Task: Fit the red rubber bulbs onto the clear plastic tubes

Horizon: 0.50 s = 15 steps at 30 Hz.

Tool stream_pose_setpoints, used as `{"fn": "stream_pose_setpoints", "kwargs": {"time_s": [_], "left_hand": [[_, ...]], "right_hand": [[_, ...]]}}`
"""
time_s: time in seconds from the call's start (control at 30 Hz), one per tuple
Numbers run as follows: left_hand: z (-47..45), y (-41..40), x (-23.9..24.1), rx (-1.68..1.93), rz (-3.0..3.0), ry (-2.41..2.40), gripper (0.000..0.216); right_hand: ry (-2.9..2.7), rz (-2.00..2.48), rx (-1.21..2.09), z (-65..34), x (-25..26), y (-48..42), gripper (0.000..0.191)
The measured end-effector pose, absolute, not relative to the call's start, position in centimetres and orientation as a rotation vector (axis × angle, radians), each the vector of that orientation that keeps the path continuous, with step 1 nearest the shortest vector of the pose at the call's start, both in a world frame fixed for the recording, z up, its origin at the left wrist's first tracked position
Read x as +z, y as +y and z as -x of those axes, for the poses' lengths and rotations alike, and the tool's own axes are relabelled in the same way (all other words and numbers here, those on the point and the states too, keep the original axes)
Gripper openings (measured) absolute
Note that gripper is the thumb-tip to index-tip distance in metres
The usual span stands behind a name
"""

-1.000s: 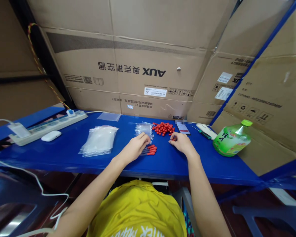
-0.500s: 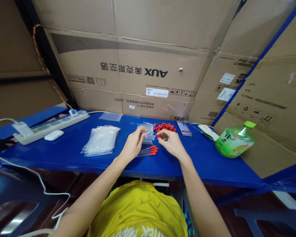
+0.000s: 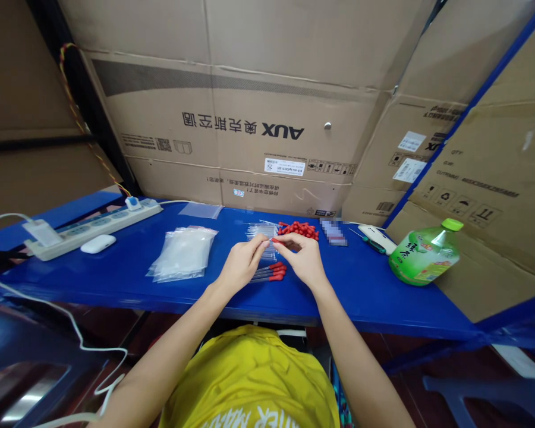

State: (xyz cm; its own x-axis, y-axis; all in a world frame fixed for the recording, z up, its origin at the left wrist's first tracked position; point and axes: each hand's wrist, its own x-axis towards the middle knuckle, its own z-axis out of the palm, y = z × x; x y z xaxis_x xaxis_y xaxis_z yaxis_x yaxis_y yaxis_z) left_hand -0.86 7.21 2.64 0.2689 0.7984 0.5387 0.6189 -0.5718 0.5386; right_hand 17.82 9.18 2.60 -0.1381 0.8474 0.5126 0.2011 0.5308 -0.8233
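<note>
My left hand (image 3: pixel 241 261) is closed in a pinch on a thin clear tube, mostly hidden by the fingers. A small red rubber bulb (image 3: pixel 277 241) sits in the pinched fingertips of my right hand (image 3: pixel 304 258). The tube's end and the bulb meet between both hands; whether one is inside the other I cannot tell. Beyond the left fingers lies a pile of clear tubes (image 3: pixel 261 229). Loose red bulbs (image 3: pixel 299 229) are heaped behind my right hand. Nearer me, several droppers with red bulbs (image 3: pixel 276 271) lie side by side, partly covered by my left hand.
Clear plastic bags (image 3: pixel 185 254) are stacked on the blue table (image 3: pixel 374 303) at left, near a white case (image 3: pixel 98 244) and a power strip (image 3: pixel 102 224). Right are a phone (image 3: pixel 334 232), a green-handled tool (image 3: pixel 374 242) and a green bottle (image 3: pixel 423 255). Cardboard (image 3: pixel 249 77) walls the back.
My hands have come together. The right hand moved left with the red bulb, up to the tube in my left hand, which shifted slightly right.
</note>
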Motion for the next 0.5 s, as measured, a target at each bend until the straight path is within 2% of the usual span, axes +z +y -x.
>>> {"fn": "stream_pose_setpoints", "kwargs": {"time_s": [0.5], "left_hand": [[1.66, 7.41, 2.91, 1.121, -2.445, 1.166, 0.036]], "right_hand": [[-1.720, 0.908, 0.655, -18.13, 2.56, 9.11, 0.013]]}}
